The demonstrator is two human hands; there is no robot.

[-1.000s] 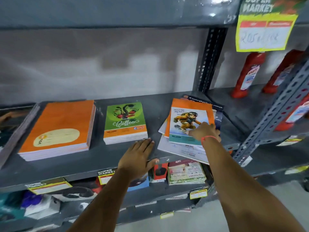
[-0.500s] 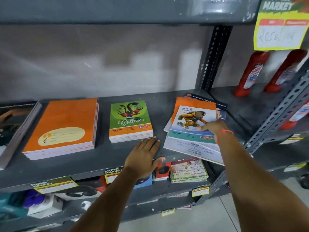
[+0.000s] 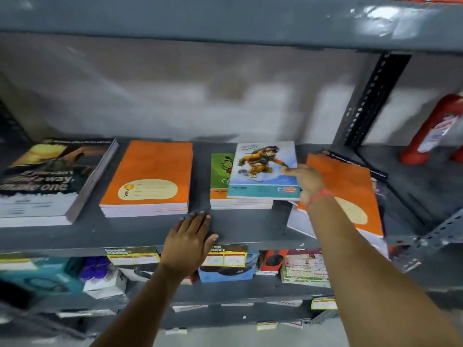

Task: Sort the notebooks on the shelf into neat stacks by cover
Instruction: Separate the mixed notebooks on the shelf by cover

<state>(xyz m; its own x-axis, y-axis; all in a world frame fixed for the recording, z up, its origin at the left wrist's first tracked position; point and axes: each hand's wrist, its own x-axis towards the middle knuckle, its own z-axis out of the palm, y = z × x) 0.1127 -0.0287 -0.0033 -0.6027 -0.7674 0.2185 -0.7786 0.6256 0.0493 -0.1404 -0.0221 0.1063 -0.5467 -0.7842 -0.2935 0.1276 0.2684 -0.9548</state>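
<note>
Carrying a cartoon notebook (image 3: 263,169) by its right edge, the right hand (image 3: 307,182) has its fingers closed on the cover and holds it above the green notebook stack (image 3: 220,186), whose cover it mostly hides. Whether the book already touches that stack or hangs just over it cannot be told. The left hand (image 3: 188,242) lies flat and open on the front lip of the shelf (image 3: 250,226), holding nothing.

The step in hand looks like moving one book out of the mixed pile (image 3: 350,196) at the right, where an orange cover now lies on top over a white sheet and a dark cover. To the left stand an orange stack (image 3: 150,176) and a dark stack (image 3: 50,176), both fairly square.

Since the cartoon cover matches none of the three stacks, the next move probably calls for a spot of its own, perhaps the bare shelf between the green stack and the pile. Left on the green stack, it would mix two covers.
</note>
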